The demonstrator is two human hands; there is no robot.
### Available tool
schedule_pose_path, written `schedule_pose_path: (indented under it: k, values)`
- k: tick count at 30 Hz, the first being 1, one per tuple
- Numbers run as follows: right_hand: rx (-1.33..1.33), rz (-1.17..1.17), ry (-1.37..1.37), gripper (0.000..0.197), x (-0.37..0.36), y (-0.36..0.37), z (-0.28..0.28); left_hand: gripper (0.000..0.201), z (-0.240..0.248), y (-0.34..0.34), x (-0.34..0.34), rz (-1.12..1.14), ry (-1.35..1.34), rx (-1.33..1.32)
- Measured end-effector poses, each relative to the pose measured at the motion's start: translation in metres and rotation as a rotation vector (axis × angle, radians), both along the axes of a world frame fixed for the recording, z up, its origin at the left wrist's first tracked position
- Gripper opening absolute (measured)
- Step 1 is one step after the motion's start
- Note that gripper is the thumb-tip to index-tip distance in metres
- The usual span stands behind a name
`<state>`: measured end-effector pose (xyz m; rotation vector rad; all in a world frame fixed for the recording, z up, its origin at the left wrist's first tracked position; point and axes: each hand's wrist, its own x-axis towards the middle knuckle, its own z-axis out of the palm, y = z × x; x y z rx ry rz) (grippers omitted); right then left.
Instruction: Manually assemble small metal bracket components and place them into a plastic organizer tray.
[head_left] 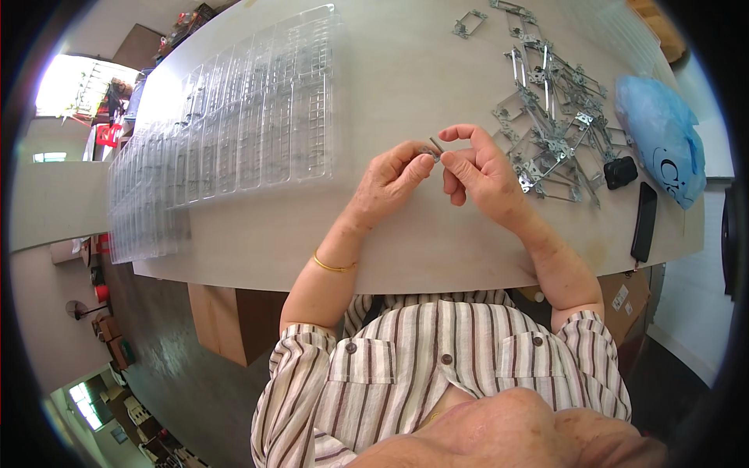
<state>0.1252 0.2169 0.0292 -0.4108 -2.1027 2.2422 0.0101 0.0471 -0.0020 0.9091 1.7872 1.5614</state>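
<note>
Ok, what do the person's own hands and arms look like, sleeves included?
The left hand and right hand are gloveless. A thin gold-coloured bangle circles the left forearm; none shows on the right. The sleeves, off-white with dark brown stripes, end around the elbows, leaving both forearms bare.

- The head view looks from the left one of two head-worn fisheye cameras, facing down over the bench (406, 86).
- It is near: the left-hand grip (388, 178) and right-hand grip (490, 178) sit just above centre, the striped shirt (438, 335) below.
- Its wide field reaches the floor (183, 382) at left and bows the bench's edges.
</note>
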Motion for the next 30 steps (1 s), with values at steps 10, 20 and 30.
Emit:
schedule_pose_path:
  k: [10,20,30]
  values:
    - [-0.066,0.083,-0.091,0.022,-0.001,0.006,-0.004,0.028,-0.001,0.001,0.006,-0.033,0.070,0.011]
    - [0.226,-0.164,0.192,0.015,-0.001,0.008,-0.020,0.025,0.003,0.001,0.008,-0.180,0.241,-0.077]
    - [0.089,-0.039,0.006,0.014,-0.002,0.006,-0.009,0.035,0.006,-0.003,-0.001,0.044,-0.452,0.130]
